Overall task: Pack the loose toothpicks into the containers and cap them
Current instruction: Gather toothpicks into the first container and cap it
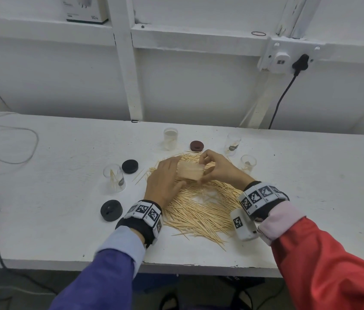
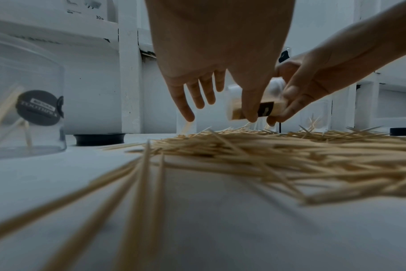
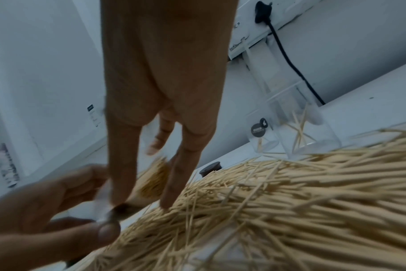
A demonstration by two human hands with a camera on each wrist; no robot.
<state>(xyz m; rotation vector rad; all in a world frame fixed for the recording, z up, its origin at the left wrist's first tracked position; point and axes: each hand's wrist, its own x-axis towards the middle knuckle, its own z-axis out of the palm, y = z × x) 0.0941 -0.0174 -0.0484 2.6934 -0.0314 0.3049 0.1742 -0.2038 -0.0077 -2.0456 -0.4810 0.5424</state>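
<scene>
A clear toothpick container, packed with toothpicks, lies on its side in the air just above the loose toothpick pile. My left hand holds its left end, thumb against the wall. My right hand pinches its right end between thumb and fingers. In the right wrist view the toothpick tips show in the container's mouth. Two black caps and a brown cap lie on the white table.
Other clear containers stand open with few toothpicks inside: one at the left, one at the back, two at the right. Cables lie at the far left. The table's front edge is near my forearms.
</scene>
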